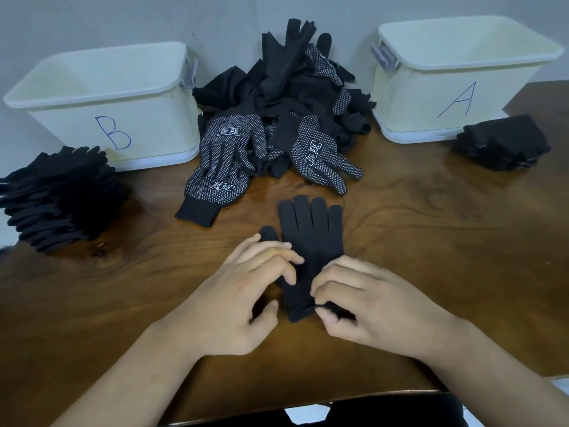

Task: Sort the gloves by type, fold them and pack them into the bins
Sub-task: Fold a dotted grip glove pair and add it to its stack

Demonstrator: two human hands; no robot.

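Note:
A plain black glove lies flat on the wooden table, fingers pointing away from me. My right hand pinches its cuff at the near end. My left hand rests with curled fingers on the glove's left edge, near the thumb. Behind it sits a heap of mixed black gloves, some plain, some with white dots. Cream bin B stands at the back left and cream bin A at the back right.
A stack of plain black gloves lies in front of bin B at the left. A smaller folded black stack sits by bin A at the right. A grey wall runs behind the bins. The table's front edge is close below my forearms.

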